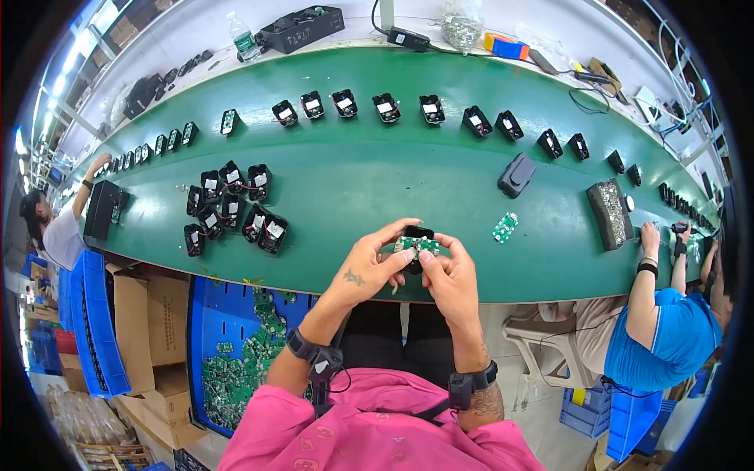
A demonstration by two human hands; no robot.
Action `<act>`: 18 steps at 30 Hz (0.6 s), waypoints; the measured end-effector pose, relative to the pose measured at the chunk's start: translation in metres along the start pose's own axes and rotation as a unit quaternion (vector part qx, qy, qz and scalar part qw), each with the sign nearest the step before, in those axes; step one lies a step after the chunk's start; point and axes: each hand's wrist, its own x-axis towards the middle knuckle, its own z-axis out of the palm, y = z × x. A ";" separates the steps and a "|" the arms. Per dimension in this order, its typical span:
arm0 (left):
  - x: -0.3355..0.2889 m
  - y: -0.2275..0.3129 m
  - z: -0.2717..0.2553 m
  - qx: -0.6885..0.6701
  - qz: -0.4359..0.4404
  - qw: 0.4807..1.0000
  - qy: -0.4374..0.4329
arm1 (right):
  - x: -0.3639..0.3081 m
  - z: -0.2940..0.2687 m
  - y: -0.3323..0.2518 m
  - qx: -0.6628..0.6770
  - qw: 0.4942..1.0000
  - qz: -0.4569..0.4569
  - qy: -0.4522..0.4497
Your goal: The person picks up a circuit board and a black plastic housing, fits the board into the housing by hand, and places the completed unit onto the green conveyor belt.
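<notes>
Green circuit board (417, 244) sits in both hands' fingers (395, 263).

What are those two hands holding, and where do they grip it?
A black casing with a green circuit board: left hand and right hand grip its sides, thumbs on the board.

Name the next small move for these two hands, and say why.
I'd have the left hand and right hand press the green circuit board gently and evenly with their thumbs. Both thumbs rest on it, and what looks like a black housing shows beyond its far edge; whether the board is fully seated cannot be told, so a light press seems sensible.
</notes>
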 end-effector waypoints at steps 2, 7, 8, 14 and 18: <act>-0.008 0.005 0.009 0.035 0.010 0.998 0.058 | -0.004 0.001 -0.002 -0.091 0.994 -0.051 0.038; -0.022 0.013 0.027 0.127 0.071 0.983 0.113 | -0.022 0.008 -0.007 -0.103 0.958 -0.227 0.140; -0.025 0.014 0.029 0.144 0.101 0.976 0.125 | -0.025 0.010 -0.011 -0.091 0.955 -0.258 0.118; -0.040 0.022 0.048 0.197 0.109 0.964 0.139 | -0.029 0.012 -0.006 -0.024 0.957 -0.269 0.104; -0.046 0.009 0.054 0.164 0.108 0.967 0.161 | -0.038 0.014 -0.010 -0.129 0.935 -0.312 0.105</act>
